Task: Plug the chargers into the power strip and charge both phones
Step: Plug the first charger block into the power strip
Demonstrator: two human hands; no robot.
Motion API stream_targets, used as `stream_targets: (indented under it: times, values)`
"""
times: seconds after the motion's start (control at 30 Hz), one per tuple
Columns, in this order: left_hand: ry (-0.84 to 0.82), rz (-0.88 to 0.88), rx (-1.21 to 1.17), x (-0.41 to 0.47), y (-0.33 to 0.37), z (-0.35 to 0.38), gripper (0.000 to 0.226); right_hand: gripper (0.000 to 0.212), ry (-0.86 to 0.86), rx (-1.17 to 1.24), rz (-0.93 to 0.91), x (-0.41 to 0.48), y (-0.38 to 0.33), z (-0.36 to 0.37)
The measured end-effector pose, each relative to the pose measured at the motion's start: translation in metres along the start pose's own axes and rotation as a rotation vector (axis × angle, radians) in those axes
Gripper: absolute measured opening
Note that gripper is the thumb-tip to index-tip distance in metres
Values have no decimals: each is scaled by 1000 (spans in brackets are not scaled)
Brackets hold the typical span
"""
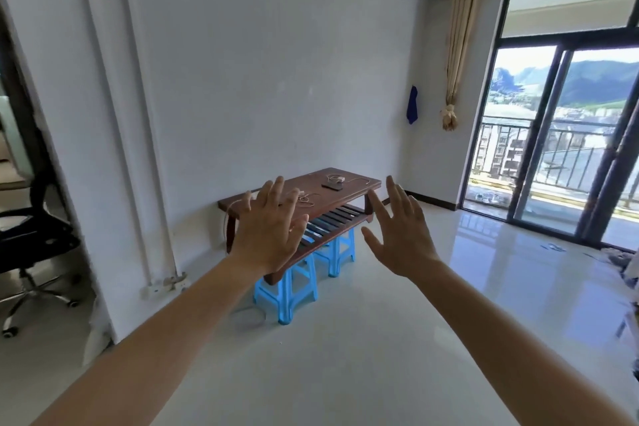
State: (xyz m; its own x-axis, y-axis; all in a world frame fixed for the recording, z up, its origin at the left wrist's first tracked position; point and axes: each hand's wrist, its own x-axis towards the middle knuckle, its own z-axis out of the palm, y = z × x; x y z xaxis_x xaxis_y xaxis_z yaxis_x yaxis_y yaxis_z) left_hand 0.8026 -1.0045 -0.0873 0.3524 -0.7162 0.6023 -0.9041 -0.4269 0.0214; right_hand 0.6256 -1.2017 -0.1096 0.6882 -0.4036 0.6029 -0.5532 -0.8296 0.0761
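A low brown wooden table (359, 183) stands against the white wall, some way ahead of me. On its top lie a dark phone (332, 186), a white charger (340, 179) with a pale looped cable, and another tangle of cable (306, 199) nearer the left. My left hand (268, 230) is raised in front of the table's left half, fingers spread, holding nothing, and it hides that part of the tabletop. My right hand (403, 235) is raised beside it, palm forward, fingers apart and empty. No power strip or second phone is visible.
Two blue plastic stools (287, 290) sit under the table's front edge. A black office chair (31, 235) stands in a doorway at left. Sliding glass balcony doors (567, 156) fill the right side. A wall socket (166, 285) sits low beside white pipes. Glossy tiled floor lies between me and the table.
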Motion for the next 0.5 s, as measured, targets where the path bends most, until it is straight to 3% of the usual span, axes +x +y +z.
stream_targets:
  times: [0.5]
  values:
    - [-147, -21, 32, 313, -60, 324, 69, 76, -7, 136, 49, 288, 174, 293]
